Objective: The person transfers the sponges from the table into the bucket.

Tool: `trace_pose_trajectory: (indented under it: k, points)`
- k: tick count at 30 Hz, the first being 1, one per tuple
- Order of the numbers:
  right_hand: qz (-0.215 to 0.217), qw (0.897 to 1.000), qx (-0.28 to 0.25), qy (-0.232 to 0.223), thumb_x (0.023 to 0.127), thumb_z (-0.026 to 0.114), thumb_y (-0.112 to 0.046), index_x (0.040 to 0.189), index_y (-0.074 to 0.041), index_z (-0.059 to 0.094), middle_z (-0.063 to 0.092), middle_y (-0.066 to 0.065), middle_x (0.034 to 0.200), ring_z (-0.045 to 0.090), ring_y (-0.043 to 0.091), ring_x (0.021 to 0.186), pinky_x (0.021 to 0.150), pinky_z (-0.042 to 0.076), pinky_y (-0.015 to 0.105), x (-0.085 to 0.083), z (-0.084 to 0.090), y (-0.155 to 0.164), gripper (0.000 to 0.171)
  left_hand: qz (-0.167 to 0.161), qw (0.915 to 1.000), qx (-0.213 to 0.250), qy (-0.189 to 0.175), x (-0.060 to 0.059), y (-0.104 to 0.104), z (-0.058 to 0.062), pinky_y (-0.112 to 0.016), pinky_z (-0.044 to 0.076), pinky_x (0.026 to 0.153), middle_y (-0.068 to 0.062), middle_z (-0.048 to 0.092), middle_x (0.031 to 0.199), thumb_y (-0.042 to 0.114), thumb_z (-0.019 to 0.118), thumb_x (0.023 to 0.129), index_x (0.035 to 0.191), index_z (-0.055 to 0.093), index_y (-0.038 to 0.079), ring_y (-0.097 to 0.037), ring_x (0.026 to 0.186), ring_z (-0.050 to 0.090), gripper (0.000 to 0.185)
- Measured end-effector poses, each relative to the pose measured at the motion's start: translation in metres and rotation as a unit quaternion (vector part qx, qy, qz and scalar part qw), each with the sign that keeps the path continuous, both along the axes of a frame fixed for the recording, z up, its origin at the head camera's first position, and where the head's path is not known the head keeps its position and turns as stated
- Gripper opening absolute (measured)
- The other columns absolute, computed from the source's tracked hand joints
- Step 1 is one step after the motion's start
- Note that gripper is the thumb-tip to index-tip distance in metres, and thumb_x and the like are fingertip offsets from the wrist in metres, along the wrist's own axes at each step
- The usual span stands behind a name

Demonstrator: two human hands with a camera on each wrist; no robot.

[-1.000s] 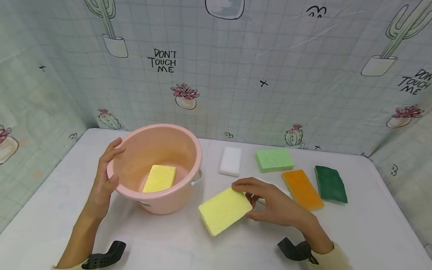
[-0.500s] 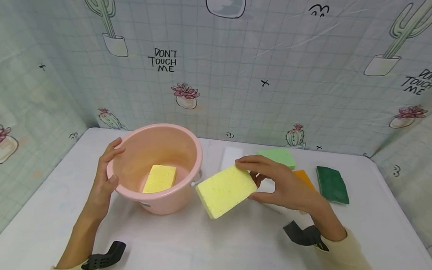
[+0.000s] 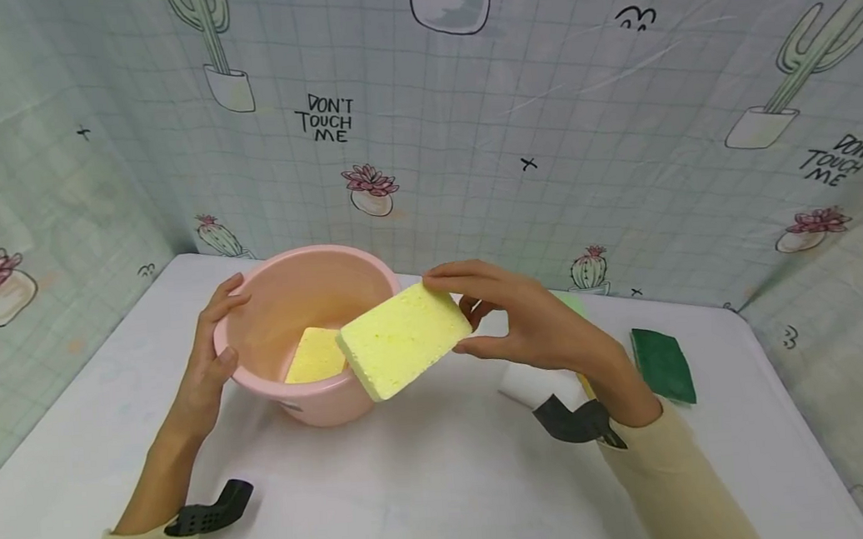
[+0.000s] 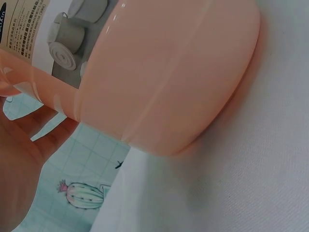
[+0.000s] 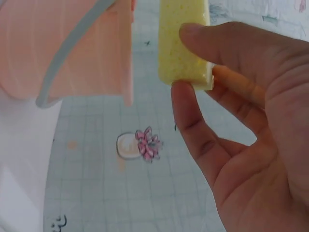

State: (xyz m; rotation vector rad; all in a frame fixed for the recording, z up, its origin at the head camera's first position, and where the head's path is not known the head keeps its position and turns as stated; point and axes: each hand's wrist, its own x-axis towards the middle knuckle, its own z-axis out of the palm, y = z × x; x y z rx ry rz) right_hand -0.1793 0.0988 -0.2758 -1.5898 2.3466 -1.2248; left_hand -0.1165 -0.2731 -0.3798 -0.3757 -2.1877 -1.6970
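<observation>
My left hand [image 3: 208,360] holds the side of a pink bucket [image 3: 328,406] by its rim; in the left wrist view the fingers [image 4: 58,135] lie against its outer wall. One yellow sponge [image 3: 313,359] lies on the bucket's floor. A second yellow sponge [image 3: 405,338] is pinched by one end in my right hand [image 3: 528,317], tilted, its far end overlapping the near right rim in the head view. The right wrist view shows the thumb and fingers on this sponge [image 5: 181,53], which is outside the bucket opening there, apart from the rim.
A dark green scouring pad [image 3: 664,366] lies at the right of the white table [image 3: 447,494]. Partly hidden by the right arm are a light green block [image 3: 572,301], a white block [image 3: 537,385] and an orange sliver [image 3: 587,386]. A patterned cloth [image 3: 437,135] stands behind.
My right hand has raised the yellow sponge and carried it up and left to the bucket's rim. The left hand and bucket stay put.
</observation>
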Motion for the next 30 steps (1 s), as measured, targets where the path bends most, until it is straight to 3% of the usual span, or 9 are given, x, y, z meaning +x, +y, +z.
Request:
trace_pose_trajectory:
  k: [8,12,18,30]
  points:
    - [0.013,1.0,0.011,0.023,0.081,0.075,-0.006,0.138,-0.006,0.048,0.046,-0.003,0.139,0.056,0.012,0.089,0.078,0.053,0.025,-0.009,0.011,-0.034,0.063,0.012,0.9999,-0.011,-0.001,0.001,-0.001,0.0,-0.053,0.022,0.11,0.006,0.015,0.157,0.023,0.046,0.089,0.143,0.036,0.014,-0.021,0.143,0.013,0.055]
    - [0.016,0.999,0.034,0.033,0.082,0.074,-0.006,0.138,-0.006,0.048,0.046,-0.002,0.14,0.054,0.011,0.089,0.079,0.052,0.022,-0.015,0.017,-0.052,0.062,0.007,0.9999,-0.009,0.003,0.0,-0.002,0.0,-0.058,0.016,0.11,0.005,0.015,0.157,0.024,0.046,0.09,0.143,0.036,0.012,-0.02,0.143,0.011,0.055]
    - [0.018,0.996,0.082,0.043,0.081,0.075,-0.007,0.138,-0.007,0.05,0.046,-0.002,0.14,0.05,0.011,0.093,0.08,0.051,0.021,-0.028,0.019,-0.074,0.061,0.009,0.9999,-0.006,0.002,0.0,-0.002,-0.001,-0.066,0.012,0.106,0.006,0.016,0.157,0.027,0.047,0.09,0.142,0.037,0.014,-0.019,0.143,0.01,0.055]
    - [-0.002,0.981,0.19,0.045,0.086,0.07,-0.008,0.141,-0.016,0.049,0.047,-0.005,0.139,0.052,0.012,0.088,0.077,0.048,0.023,-0.039,0.015,-0.106,0.059,0.007,0.9999,-0.007,0.002,0.0,-0.002,0.0,-0.065,0.016,0.106,0.007,0.015,0.157,0.025,0.047,0.089,0.143,0.036,0.014,-0.02,0.143,0.011,0.056]
